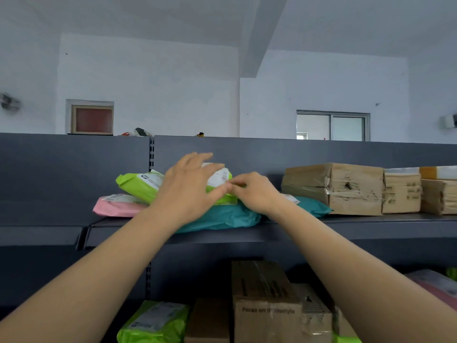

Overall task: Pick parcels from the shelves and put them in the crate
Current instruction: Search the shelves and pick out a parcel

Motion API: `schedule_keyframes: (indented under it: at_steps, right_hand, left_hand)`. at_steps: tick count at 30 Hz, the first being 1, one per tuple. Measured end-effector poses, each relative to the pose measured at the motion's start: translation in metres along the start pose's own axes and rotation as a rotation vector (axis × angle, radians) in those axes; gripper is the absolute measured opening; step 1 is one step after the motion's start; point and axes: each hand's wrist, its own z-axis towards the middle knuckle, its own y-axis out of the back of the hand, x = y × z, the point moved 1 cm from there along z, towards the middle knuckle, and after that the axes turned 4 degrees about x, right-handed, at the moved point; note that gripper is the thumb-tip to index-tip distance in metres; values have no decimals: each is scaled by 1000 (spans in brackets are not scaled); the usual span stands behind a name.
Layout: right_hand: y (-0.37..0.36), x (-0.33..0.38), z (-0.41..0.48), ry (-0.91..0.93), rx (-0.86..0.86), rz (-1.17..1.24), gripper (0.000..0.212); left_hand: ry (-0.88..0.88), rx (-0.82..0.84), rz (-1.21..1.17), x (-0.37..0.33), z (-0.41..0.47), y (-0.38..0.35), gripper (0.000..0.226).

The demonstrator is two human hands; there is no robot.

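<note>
Left hand [190, 184]: flat on top of the lime-green mailer [139, 185], fingers straight and spread wide, thumb down by its near right edge.
Right hand [256, 193]: at the right end of the same mailer, fingers bent, tips against the green edge just beside the left thumb; pinching or only touching, cannot tell.
Lime-green mailer: on the upper shelf [371, 220], topmost of a small pile, tilted, white label facing up.
Teal mailer [222, 217]: under the green one, lying along the shelf front, its right end touching the taped carton.
Pink mailer [116, 207]: left end of the pile, partly under the green one, white label on top.
Taped carton [351, 189]: brown, creased, wrapped in clear tape, on the same shelf to the right of the pile.
Smaller cartons [401, 191]: farther right in a row, packed side by side, touching.
Lower shelf: printed brown box [267, 308] in the middle, second green mailer [153, 323] to its left, pink parcel [435, 285] at the far right.
Back panel [74, 164]: dark grey, slotted upright just left of the pile.
Beyond the rack: white wall with a sliding window [332, 126].
</note>
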Motion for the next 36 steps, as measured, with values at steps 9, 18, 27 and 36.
schedule_keyframes:
  at_steps: [9,18,27,36]
  right_hand:
    - [48,-65,-37,-58,-9,-185,71]
    - [43,-86,-32,-97,-12,-621,29]
    - [57,-88,-54,-81,-592,59,41]
    - [30,-45,-87,256,-538,40,24]
  left_hand:
    - [5,183,166,3,6,-17,52]
    - [-28,110,160,2,7,-16,55]
    - [-141,-28,-199,-40,2,-1,35]
    - [537,534,-1392,-75,23,-2,78]
